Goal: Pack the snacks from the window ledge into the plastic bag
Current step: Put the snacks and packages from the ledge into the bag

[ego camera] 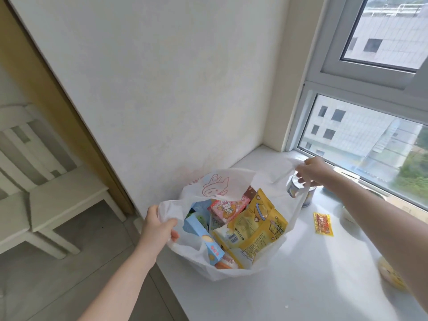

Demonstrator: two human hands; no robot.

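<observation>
While the left hand (157, 228) curls round its near edge and the right hand (310, 172) pinches the far handle, the plastic bag (231, 272) sits spread open on the window ledge (301, 286), against the wall. Its thin film looks soft and slippery, so the handles seem the best hold. Inside lie a yellow pouch (259, 223), a pink box (229, 209) and a blue box (203, 237), probably light and crushable; a small sachet (323, 223) and a tin (292, 188) lie outside
</observation>
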